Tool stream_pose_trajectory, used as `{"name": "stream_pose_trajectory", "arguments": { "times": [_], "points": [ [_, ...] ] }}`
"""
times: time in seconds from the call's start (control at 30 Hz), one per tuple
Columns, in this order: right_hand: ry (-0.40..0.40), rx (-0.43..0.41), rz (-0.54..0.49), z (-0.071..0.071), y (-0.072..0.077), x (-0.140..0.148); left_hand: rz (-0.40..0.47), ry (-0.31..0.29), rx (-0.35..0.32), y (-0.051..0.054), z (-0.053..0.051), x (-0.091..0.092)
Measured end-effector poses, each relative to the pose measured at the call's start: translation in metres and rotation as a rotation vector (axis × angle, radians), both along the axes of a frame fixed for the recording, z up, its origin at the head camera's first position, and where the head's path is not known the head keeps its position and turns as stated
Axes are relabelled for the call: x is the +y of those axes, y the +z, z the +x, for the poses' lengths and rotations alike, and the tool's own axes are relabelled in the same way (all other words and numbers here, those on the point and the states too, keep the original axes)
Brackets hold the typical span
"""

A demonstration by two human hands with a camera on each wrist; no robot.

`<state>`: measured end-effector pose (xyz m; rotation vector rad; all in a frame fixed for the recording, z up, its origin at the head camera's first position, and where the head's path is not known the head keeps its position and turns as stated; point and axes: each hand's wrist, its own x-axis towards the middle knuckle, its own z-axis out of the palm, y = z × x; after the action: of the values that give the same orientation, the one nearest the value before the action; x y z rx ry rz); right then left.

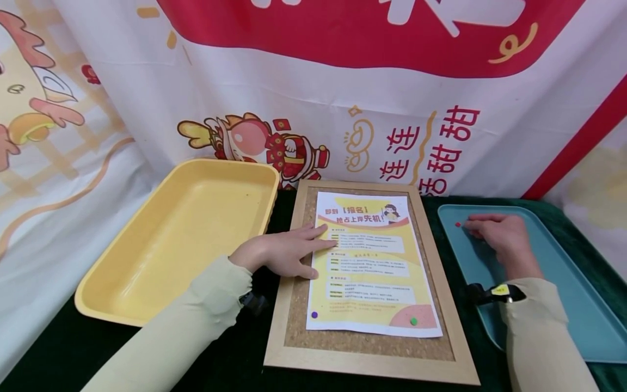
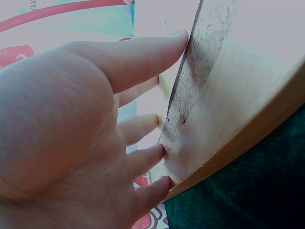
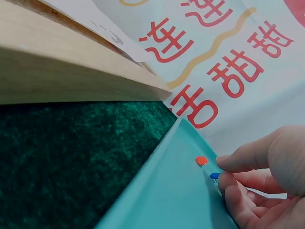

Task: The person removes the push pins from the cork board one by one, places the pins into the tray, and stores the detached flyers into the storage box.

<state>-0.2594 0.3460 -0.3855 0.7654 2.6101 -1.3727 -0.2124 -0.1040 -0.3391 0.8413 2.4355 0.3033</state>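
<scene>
A printed yellow sheet (image 1: 364, 296) lies on a wood-framed cork board (image 1: 362, 343). A purple thumbtack (image 1: 314, 314) and a green thumbtack (image 1: 413, 322) sit at its lower corners. My left hand (image 1: 289, 253) rests with spread fingers across the frame's left side and the sheet's left edge. Over the blue tray (image 1: 563, 283), my right hand (image 1: 504, 239) has its thumb and fingertips together. In the right wrist view they pinch a blue thumbtack (image 3: 215, 176), its head showing at the fingertips. A red thumbtack (image 3: 202, 161) sits on the tray just beside them.
A deep yellow tray (image 1: 186, 228) stands left of the board. Dark green cloth (image 1: 210, 365) covers the table. Behind everything hangs a printed white and red banner (image 1: 294, 81), close to the board's far edge. Dark straps sit at both wrists.
</scene>
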Motion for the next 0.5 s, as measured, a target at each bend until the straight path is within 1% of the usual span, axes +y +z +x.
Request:
{"name": "stream_pose_trajectory", "arguments": {
  "times": [0.23,0.5],
  "points": [
    [0.005,-0.005,-0.026,0.0,0.005,-0.005,-0.008,0.006,0.001,0.0,0.0,0.0],
    [0.027,0.055,-0.013,0.004,0.016,-0.014,-0.005,0.008,-0.004,0.001,0.0,0.001]
  ]
}}
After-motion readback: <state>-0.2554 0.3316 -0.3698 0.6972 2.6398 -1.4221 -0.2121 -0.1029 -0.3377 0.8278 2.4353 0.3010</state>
